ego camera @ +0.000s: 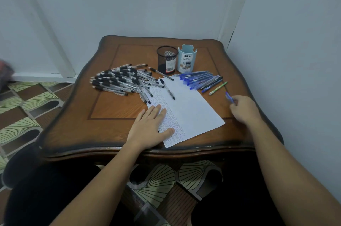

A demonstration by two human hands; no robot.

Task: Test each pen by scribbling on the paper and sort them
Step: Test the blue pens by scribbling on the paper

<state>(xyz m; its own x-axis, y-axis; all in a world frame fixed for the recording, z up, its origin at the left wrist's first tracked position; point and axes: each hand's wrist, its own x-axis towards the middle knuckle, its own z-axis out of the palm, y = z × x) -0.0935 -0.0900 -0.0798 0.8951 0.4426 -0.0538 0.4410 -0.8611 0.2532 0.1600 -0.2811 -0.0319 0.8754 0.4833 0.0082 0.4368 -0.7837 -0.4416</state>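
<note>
Pinching blue pen in your right hand, fingers curled round it, near right edge of table, right of paper; your left hand flat, fingers straight, pressing paper's scribbled left side; black pens heaped left of sheet; blue pens in row at its far right corner; mesh cup and light blue holder behind, side by side.

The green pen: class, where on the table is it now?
Head view: the green pen lies on the right side of the table, at the near edge of the blue pens, right of the paper, beyond the right hand.
</note>
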